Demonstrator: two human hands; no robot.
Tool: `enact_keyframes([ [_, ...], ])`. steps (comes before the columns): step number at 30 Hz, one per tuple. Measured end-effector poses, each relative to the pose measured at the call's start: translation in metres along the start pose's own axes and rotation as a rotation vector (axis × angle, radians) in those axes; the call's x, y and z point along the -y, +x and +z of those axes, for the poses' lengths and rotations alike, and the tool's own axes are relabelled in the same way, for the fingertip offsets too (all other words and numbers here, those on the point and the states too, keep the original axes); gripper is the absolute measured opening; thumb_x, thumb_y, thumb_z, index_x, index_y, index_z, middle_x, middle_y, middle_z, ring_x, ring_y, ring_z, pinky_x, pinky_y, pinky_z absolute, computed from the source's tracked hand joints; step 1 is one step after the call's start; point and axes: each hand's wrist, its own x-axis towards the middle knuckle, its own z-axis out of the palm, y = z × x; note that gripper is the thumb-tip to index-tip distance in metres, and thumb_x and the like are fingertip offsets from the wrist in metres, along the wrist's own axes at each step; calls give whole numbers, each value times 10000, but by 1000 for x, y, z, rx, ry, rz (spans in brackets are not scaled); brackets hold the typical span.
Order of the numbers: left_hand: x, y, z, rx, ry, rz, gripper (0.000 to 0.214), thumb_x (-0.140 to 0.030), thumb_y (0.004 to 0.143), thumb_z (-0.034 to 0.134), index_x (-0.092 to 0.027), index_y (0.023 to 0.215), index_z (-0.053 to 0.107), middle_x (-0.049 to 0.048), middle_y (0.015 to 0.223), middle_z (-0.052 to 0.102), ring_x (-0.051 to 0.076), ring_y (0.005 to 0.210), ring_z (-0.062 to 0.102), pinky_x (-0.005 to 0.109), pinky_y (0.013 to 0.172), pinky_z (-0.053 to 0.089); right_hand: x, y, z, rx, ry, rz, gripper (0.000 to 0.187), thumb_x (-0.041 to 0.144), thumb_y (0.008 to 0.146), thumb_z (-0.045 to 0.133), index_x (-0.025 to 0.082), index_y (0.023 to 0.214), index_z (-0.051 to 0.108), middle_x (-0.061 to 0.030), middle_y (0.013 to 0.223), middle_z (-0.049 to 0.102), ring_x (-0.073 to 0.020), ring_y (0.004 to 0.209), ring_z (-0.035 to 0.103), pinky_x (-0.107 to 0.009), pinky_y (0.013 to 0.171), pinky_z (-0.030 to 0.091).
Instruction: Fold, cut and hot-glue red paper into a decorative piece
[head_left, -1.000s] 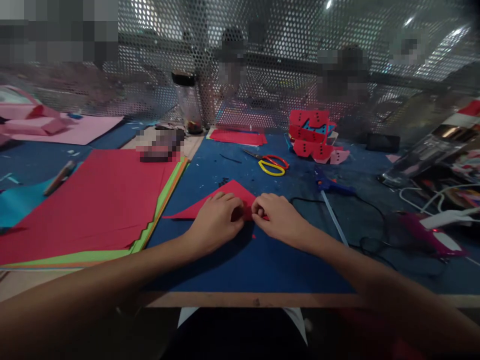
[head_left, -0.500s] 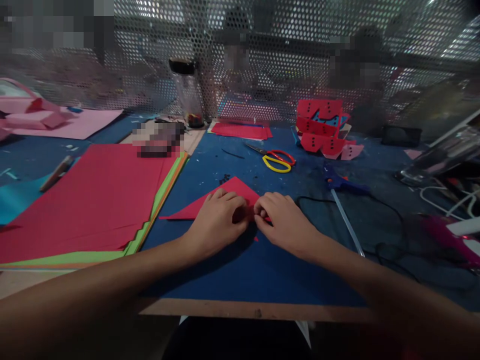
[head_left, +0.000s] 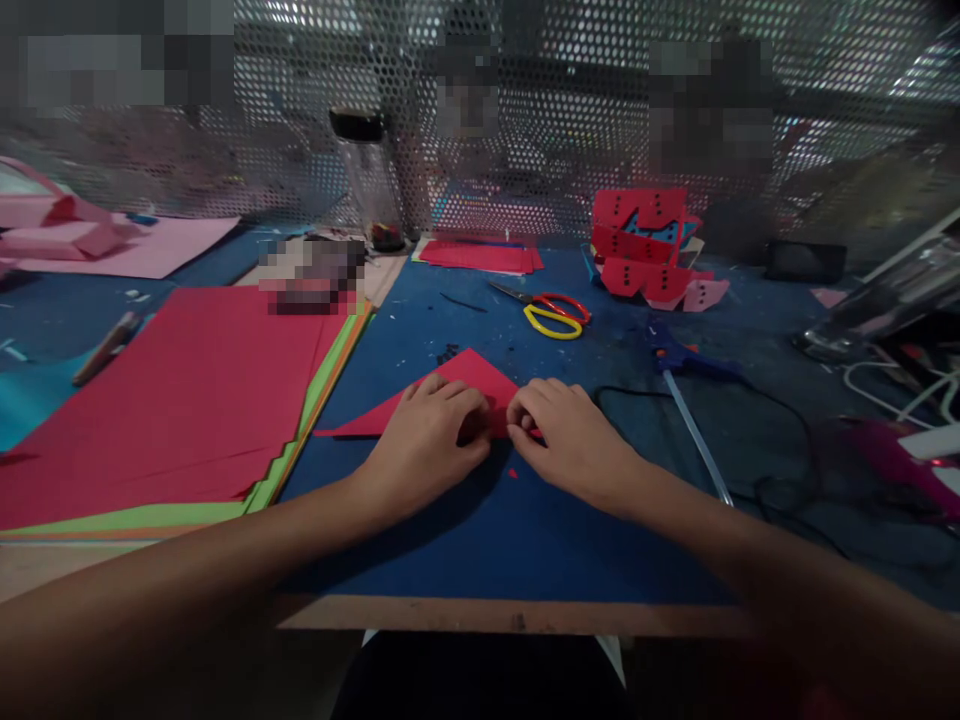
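A folded sheet of red paper [head_left: 474, 372] lies on the blue table mat [head_left: 480, 540], its peak pointing away from me and a long thin corner reaching left. My left hand [head_left: 439, 430] curls over the paper's near edge, fingers bent and thumb pressed toward the fingertips. Close beside it, my right hand [head_left: 566, 430] pinches the same near edge toward the right end. The part under my fingers is hidden. A tiny red scrap [head_left: 513, 473] lies on the mat just in front of my hands.
Beyond the paper lie scissors [head_left: 555, 315] with red and yellow handles. At right is a blue glue gun [head_left: 686, 358] with a cord. Stacked coloured paper [head_left: 172, 390] lies left. Red cut pieces [head_left: 645, 245], a lidded jar [head_left: 371, 185] and a mesh panel [head_left: 555, 120] stand behind.
My left hand has slid slightly left along the near edge, away from my right hand. My right hand stays nearly in place on the paper. The view has shifted a little.
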Motion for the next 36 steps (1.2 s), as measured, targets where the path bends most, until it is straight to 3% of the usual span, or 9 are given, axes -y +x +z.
enact_keyframes([
  [15, 10, -5, -5, 24, 5, -8, 85, -180, 827, 581, -220, 892, 617, 35, 938, 713, 283, 978, 556, 417, 839, 413, 3, 1, -3, 27, 6, 24, 69, 190, 954, 572, 206, 896, 606, -26, 947, 648, -202, 909, 559, -356, 800, 329],
  [36, 18, -5, -19, 94, 49, 2, 32, -224, 825, 581, -226, 827, 613, 31, 845, 693, 259, 882, 565, 391, 794, 415, 3, 1, -4, 28, 9, 27, 74, 182, 951, 570, 204, 887, 600, -33, 934, 649, -202, 885, 557, -344, 795, 322],
])
